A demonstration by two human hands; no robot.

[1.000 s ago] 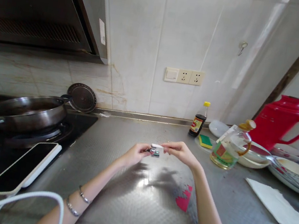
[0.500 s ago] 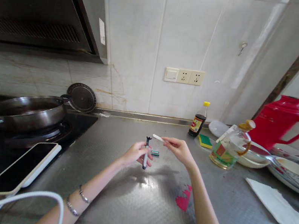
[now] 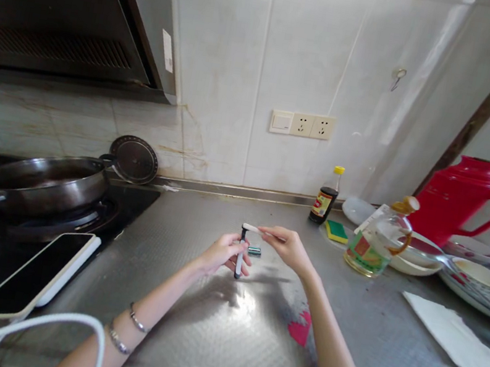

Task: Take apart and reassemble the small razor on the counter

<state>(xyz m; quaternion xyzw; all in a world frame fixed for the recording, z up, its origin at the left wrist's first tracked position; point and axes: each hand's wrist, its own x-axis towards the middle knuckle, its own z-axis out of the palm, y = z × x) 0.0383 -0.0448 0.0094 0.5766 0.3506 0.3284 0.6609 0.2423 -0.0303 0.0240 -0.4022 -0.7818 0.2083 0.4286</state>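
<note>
My left hand (image 3: 221, 253) grips a slim white stick-shaped device (image 3: 239, 259) upright above the steel counter (image 3: 211, 328); its top end is dark. My right hand (image 3: 287, 247) pinches a thin white cover piece (image 3: 251, 228) and holds its tip against the device's top. A small battery (image 3: 255, 251) lies on the counter just behind the device, between my two hands.
A phone (image 3: 30, 273) and a white cable (image 3: 37, 327) lie at the front left, beside a wok (image 3: 41, 179) on the stove. At the right stand a soy sauce bottle (image 3: 326, 198), a sponge (image 3: 336, 231), an oil bottle (image 3: 376, 240), a red jug (image 3: 468, 199), dishes and a paper towel (image 3: 458, 338).
A second ago both hands held the parts together. My left hand then turned the device upright, a battery came to lie on the counter, and my right hand has brought the cover to the device's top.
</note>
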